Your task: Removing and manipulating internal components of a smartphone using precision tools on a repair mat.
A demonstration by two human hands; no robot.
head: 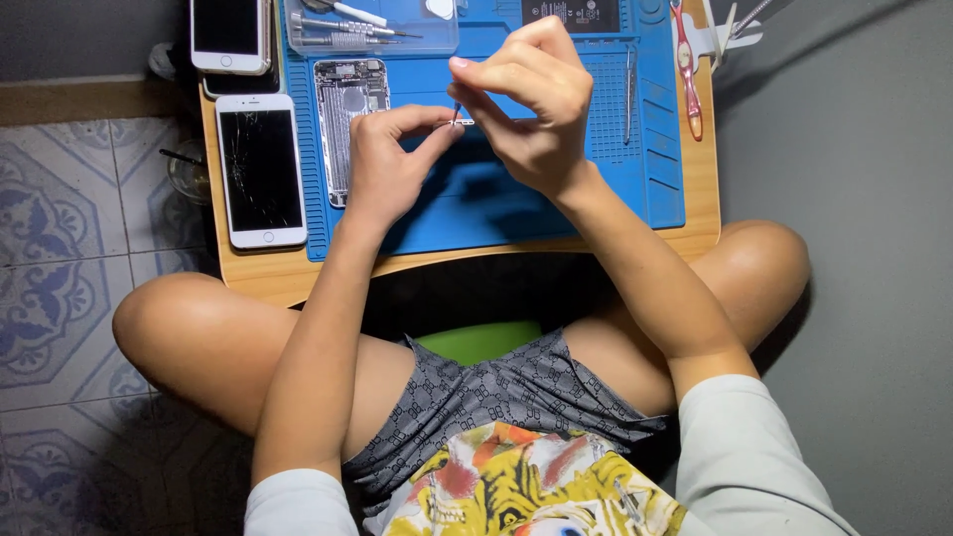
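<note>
Both hands meet above the blue repair mat [516, 213]. My left hand [389, 159] pinches a tiny part [459, 122] between thumb and forefinger. My right hand [526, 99] grips a thin dark tool [457, 109] whose tip touches that part. An opened phone body [344, 124] with its insides exposed lies on the mat just left of my left hand. A white phone with a cracked screen [261, 169] rests on the wooden table left of the mat.
Another white phone [229, 35] lies at the back left. A clear tray of screwdrivers [369, 28] sits at the mat's top. Metal tweezers [629, 94] and a red-handled tool [689, 74] lie at right. The small wooden table [700, 213] stands over crossed legs; tiled floor at left.
</note>
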